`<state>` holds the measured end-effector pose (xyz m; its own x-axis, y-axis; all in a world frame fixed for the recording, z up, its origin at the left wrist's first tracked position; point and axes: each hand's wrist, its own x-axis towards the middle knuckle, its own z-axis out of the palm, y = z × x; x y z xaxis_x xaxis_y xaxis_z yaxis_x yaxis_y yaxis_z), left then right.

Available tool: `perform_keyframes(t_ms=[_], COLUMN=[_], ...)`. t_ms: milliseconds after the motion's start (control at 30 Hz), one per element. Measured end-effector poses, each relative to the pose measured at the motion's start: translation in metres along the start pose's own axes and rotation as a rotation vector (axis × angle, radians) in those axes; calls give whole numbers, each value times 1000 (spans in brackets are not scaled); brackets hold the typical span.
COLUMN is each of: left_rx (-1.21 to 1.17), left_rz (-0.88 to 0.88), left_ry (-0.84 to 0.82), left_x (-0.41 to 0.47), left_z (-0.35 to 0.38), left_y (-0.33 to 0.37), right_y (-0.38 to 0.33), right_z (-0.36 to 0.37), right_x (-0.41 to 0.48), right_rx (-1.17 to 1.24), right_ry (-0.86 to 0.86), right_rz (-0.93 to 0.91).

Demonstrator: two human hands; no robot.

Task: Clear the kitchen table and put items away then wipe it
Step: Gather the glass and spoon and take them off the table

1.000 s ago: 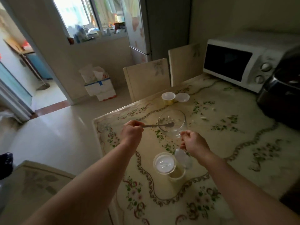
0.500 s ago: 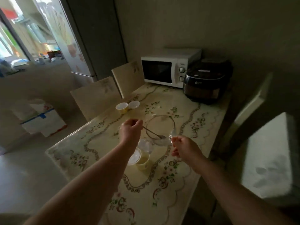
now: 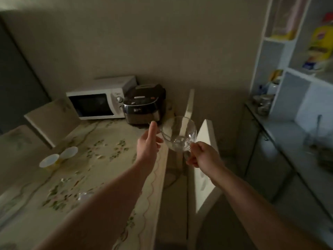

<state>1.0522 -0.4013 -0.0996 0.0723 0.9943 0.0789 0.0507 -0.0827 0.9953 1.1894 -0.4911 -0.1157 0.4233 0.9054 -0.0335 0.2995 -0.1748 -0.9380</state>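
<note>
The room is dim. A plain beige wall [image 3: 162, 42] backs the tabletop [image 3: 108, 159] with its floral cloth, where a white microwave [image 3: 97, 103] and a dark rice cooker [image 3: 144, 105] stand side by side. Pale chairs [image 3: 52, 121] flank it. At the right, white shelves [image 3: 259, 51] rise above a counter [image 3: 281, 130].

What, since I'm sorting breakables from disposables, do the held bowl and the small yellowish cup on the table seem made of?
The bowl looks like clear, glossy glass: the chair behind shows through it and its rim catches highlights, though hard plastic isn't excluded. The small cup is opaque, pale yellow and matt, probably thin plastic or paper; it is too blurred to decide.
</note>
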Motion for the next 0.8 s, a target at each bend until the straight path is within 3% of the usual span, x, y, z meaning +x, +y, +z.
perform_keyframes(t_ms=[100,233,567,800], left_rx=[16,-49,-20,357], left_rz=[40,-59,-184,-163], left_ry=[-89,-170,-237,-283], left_x=[-4,-6,-1,32], left_z=[46,110,264,359], left_y=[5,6,-10,-44], right_y=[18,53,132,158], right_z=[-37,-84,-190,-254], right_x=[7,17,55,93], right_rx=[30,134,213,229], right_ry=[82,202,296,348], right_rz=[76,184,321,329])
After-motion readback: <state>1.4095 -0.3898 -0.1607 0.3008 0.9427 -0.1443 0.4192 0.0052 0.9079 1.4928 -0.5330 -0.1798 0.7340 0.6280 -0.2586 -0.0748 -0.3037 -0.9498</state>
